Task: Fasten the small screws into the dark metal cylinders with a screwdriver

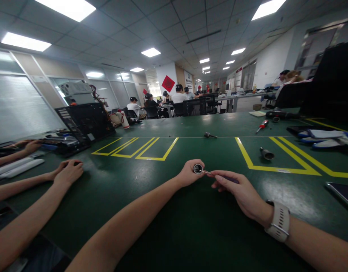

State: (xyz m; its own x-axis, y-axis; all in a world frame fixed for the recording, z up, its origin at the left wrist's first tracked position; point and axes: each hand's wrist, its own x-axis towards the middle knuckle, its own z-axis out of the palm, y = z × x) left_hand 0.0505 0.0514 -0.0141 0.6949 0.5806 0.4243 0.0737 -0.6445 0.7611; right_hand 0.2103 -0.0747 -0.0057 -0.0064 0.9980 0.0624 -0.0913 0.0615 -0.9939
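My left hand (189, 173) is closed around a small round cylinder (197, 169) with a pale rim, its open end facing me. The rest of the cylinder is hidden by the fingers. In my right hand (233, 185) is a slim screwdriver (205, 172) with a thin metal shaft, pinched between thumb and fingers. Its tip reaches into the cylinder's open end; whether it touches anything inside I cannot tell. A grey watch sits on my right wrist. Beyond the hands, a dark metal part (267, 153) lies inside a yellow taped outline, and a smaller shafted part (210, 135) lies farther back.
On the green table (157, 211), a red-handled screwdriver (262, 126), a dark power tool (281, 115), gloves (329, 138) and a dark flat device (342, 194) lie to the right. At left are a co-worker's hands (68, 172) and a black computer case (89, 122).
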